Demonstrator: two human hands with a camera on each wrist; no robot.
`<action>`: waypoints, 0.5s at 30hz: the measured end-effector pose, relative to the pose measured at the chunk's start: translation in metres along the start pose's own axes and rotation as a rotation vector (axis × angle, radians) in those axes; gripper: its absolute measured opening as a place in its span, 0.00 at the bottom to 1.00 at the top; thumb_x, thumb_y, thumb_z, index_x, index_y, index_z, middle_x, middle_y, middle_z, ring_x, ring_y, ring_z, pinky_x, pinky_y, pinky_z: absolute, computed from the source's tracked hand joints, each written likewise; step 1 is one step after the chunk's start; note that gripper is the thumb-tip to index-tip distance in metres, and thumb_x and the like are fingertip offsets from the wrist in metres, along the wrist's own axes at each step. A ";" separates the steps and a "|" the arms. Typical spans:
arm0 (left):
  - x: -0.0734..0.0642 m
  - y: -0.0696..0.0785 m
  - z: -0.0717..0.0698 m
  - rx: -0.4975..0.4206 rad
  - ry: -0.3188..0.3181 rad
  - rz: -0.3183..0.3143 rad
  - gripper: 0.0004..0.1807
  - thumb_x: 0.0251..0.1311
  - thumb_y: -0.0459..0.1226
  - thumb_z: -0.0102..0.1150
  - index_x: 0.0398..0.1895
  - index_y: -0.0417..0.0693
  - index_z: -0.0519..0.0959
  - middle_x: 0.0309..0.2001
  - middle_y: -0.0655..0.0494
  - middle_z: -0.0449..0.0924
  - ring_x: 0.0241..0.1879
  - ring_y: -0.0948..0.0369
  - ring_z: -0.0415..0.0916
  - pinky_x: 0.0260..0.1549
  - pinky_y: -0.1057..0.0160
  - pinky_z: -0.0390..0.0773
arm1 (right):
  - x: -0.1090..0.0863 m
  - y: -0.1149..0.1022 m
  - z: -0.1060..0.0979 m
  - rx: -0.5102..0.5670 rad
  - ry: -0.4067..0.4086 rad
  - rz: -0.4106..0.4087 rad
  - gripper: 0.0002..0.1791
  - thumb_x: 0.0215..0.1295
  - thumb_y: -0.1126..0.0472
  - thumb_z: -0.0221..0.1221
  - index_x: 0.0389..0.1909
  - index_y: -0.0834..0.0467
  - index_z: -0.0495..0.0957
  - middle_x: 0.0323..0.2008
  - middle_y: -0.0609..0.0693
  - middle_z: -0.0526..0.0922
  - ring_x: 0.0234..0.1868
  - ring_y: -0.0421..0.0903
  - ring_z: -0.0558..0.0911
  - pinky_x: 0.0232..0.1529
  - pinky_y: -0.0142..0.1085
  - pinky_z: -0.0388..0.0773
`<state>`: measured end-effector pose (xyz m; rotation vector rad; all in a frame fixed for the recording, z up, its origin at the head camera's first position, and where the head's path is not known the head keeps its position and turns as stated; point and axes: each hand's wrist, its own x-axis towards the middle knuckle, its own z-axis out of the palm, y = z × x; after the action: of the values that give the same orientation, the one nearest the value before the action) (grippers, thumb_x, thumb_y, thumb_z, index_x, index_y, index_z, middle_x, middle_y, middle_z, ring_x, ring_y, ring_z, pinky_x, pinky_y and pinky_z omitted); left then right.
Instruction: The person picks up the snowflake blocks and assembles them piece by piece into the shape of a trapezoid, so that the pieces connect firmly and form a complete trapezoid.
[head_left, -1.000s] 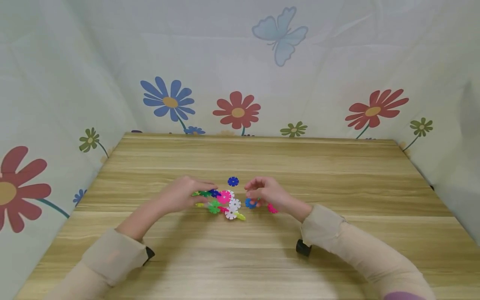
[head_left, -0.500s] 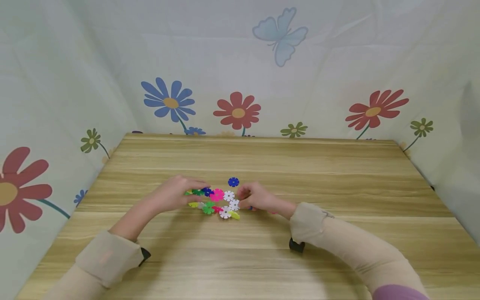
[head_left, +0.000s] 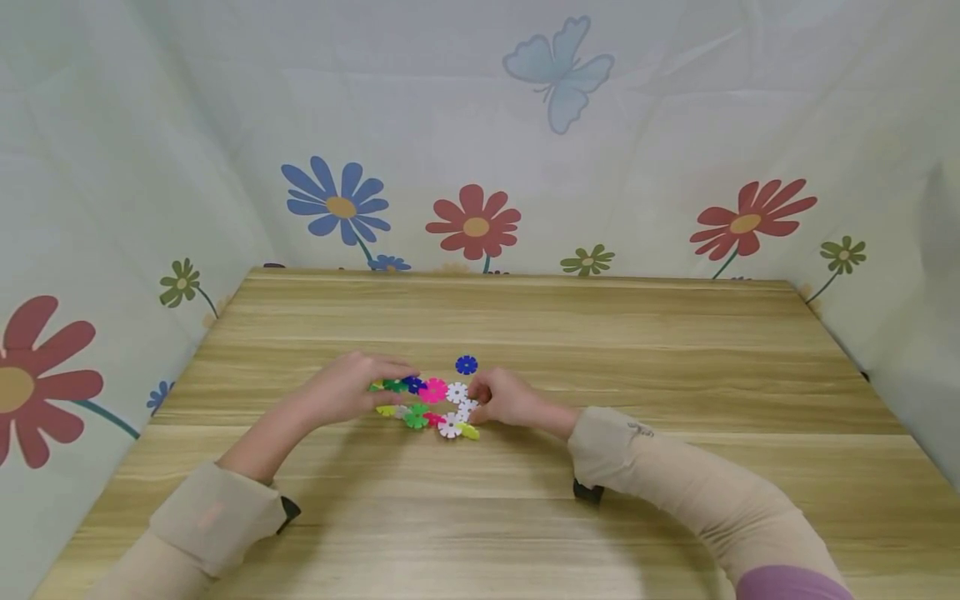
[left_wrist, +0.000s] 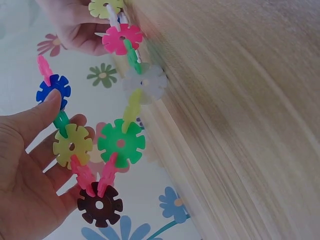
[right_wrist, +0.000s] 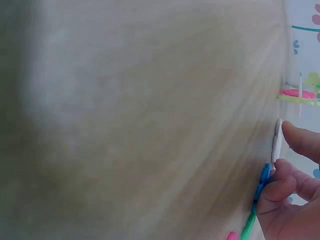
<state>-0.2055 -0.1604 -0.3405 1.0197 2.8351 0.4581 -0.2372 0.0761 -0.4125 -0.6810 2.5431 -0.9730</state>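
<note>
A chain of interlocking flower-shaped plastic discs forms a loop on the table. My left hand (head_left: 348, 390) holds its left end, with the thumb on a dark blue disc (left_wrist: 54, 93) and the fingers behind. A brown disc (left_wrist: 100, 205), a green disc (left_wrist: 121, 143) and a yellow disc (left_wrist: 73, 145) hang near those fingers. At the loop's right end, my right hand (head_left: 508, 397) pinches a white disc (right_wrist: 277, 141) between thumb and index finger. Beneath that hand, a blue disc (right_wrist: 261, 185) and a green disc (right_wrist: 247, 227) lie on the table, hidden in the head view.
A loose dark blue disc (head_left: 467, 364) lies just beyond the loop. The wood-grain table (head_left: 480, 517) meets a white curtain (head_left: 420, 108) printed with flowers and a butterfly at the back and sides.
My right hand has moved left, from over the loose discs to the white disc. The left hand and the chain shifted slightly left, then stayed put.
</note>
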 end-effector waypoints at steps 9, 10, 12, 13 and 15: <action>0.000 0.004 -0.001 0.013 0.012 -0.007 0.21 0.51 0.40 0.60 0.51 0.47 0.75 0.51 0.49 0.76 0.51 0.51 0.73 0.48 0.52 0.73 | -0.005 0.002 -0.002 -0.013 -0.005 0.006 0.13 0.41 0.67 0.67 0.31 0.60 0.75 0.26 0.49 0.75 0.28 0.41 0.71 0.30 0.29 0.69; 0.000 0.004 -0.001 0.015 0.014 -0.007 0.21 0.51 0.40 0.60 0.51 0.47 0.75 0.50 0.48 0.76 0.51 0.51 0.73 0.48 0.52 0.73 | -0.006 0.003 -0.003 -0.007 0.001 0.002 0.13 0.41 0.68 0.66 0.30 0.60 0.74 0.25 0.49 0.74 0.28 0.41 0.71 0.30 0.29 0.69; 0.000 0.005 -0.001 0.013 0.019 -0.009 0.21 0.51 0.40 0.60 0.51 0.46 0.75 0.50 0.47 0.76 0.51 0.50 0.73 0.48 0.52 0.73 | -0.008 0.005 -0.004 0.012 0.014 0.000 0.13 0.41 0.69 0.65 0.29 0.60 0.73 0.25 0.49 0.74 0.27 0.41 0.70 0.29 0.28 0.68; 0.001 0.005 -0.001 0.012 0.019 -0.013 0.21 0.51 0.40 0.60 0.51 0.46 0.75 0.50 0.47 0.76 0.51 0.50 0.73 0.48 0.52 0.73 | -0.009 0.006 -0.004 0.022 0.021 -0.006 0.12 0.41 0.70 0.65 0.28 0.61 0.73 0.24 0.49 0.73 0.27 0.41 0.70 0.28 0.27 0.68; 0.001 0.006 0.000 0.013 0.020 -0.018 0.22 0.52 0.40 0.60 0.51 0.46 0.75 0.50 0.47 0.76 0.51 0.50 0.73 0.48 0.51 0.73 | -0.011 0.009 -0.006 0.046 0.034 -0.018 0.11 0.42 0.72 0.64 0.26 0.61 0.72 0.23 0.49 0.73 0.26 0.40 0.69 0.28 0.27 0.68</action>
<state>-0.2027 -0.1556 -0.3387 0.9968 2.8654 0.4517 -0.2337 0.0906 -0.4129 -0.6809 2.5394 -1.0537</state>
